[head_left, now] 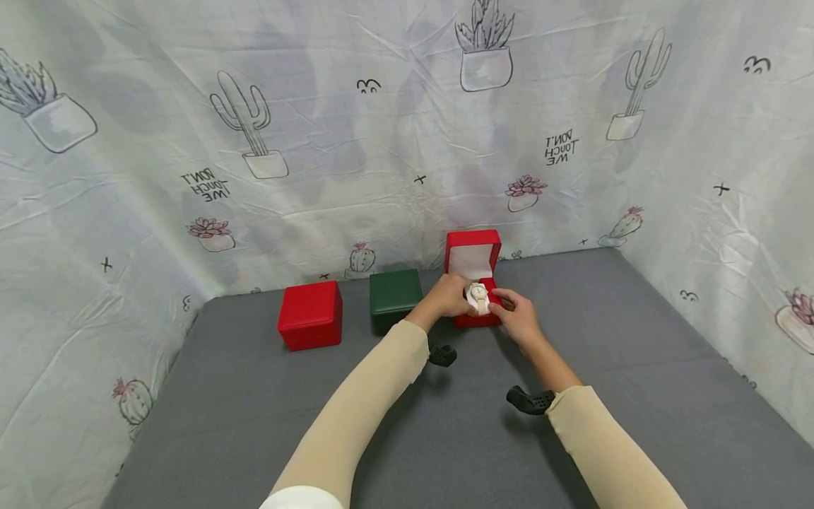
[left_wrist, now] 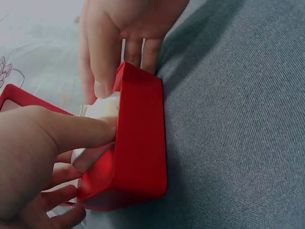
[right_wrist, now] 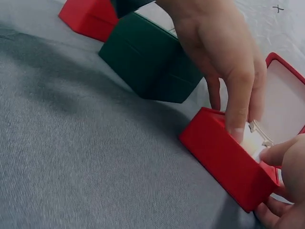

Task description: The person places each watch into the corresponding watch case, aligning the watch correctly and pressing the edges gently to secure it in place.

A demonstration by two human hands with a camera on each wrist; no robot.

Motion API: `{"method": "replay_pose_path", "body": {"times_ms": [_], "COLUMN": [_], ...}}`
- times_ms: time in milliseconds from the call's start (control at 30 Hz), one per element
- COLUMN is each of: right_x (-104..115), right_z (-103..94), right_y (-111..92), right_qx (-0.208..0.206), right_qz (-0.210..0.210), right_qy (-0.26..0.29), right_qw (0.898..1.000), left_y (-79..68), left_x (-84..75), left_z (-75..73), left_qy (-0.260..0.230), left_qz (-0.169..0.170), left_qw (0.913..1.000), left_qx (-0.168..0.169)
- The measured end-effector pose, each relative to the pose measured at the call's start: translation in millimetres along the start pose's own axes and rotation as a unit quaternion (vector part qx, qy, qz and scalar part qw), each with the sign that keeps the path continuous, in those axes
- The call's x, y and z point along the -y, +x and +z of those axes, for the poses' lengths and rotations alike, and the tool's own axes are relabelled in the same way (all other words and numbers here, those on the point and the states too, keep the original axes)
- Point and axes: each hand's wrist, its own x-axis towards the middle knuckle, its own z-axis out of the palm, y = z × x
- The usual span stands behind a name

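Observation:
A red watch box (head_left: 477, 322) stands at the back of the table with its lid up, showing a pale lining. Inside it, a watch (head_left: 479, 290) with a light strap is wrapped round a white cushion (left_wrist: 101, 108). My left hand (head_left: 450, 295) pinches the cushion from the left, its thumb pressed on the strap side. From the right, my right hand (head_left: 520, 319) grips the same cushion, thumb near the box's front wall (right_wrist: 224, 162). The cushion sits tilted in the box in the left wrist view, and fingers partly cover it.
A closed green box (head_left: 396, 291) stands just left of the open one, close to my left forearm. Farther left is a closed red box (head_left: 309, 314). A patterned cloth (head_left: 407, 141) hangs behind the grey table (head_left: 254, 424).

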Motion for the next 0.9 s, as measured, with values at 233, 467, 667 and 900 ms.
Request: {"method": "replay_pose_path", "body": {"times_ms": [233, 467, 667, 900], "right_x": [4.7, -0.1, -2.4, -3.8], "right_z": [0.0, -3.0, 0.6, -0.9], "right_y": [2.1, 2.1, -1.2, -1.7], "right_qx": [-0.031, -0.035, -0.021, 0.003], "right_qz": [0.026, 0.029, 0.012, 0.007], "right_qy": [0.005, 0.039, 0.042, 0.063], "right_qw": [0.999, 0.998, 0.999, 0.998], "left_y": [-1.6, -5.0, 7.0, 22.0], "left_x": [-5.6, -7.9, 1.3, 4.0], "left_z": [-3.1, -21.1, -30.4, -20.7], "left_qy": [0.000, -0.169, -0.252, -0.349], "left_qz": [-0.005, -0.065, -0.123, -0.138], "left_qw": [0.9999, 0.9440, 0.9223, 0.9095], "left_qx": [-0.012, -0.276, -0.266, -0.179]}}
